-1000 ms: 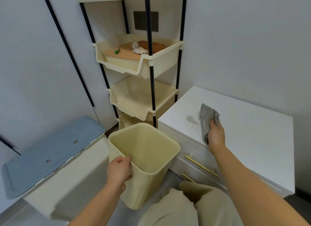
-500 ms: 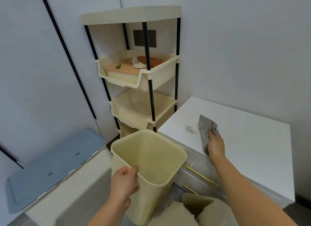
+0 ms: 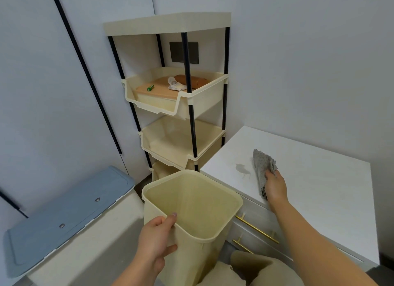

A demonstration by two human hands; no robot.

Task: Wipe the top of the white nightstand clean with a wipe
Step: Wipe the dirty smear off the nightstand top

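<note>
Gripping the grey wipe [image 3: 261, 171] in my right hand [image 3: 275, 186] on the white nightstand [image 3: 319, 179] at right of frame, my left hand [image 3: 155, 239] clutching the bin [image 3: 191, 202] rim, I judge wiping barely begun: the smudge [image 3: 242, 168] remains.

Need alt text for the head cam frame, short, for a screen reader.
A person's right hand presses a grey wipe onto the white nightstand top, beside a greyish smudge, while the left hand grips the rim of an empty cream bin held against the nightstand's front edge. A cream tiered shelf rack stands behind.
</note>
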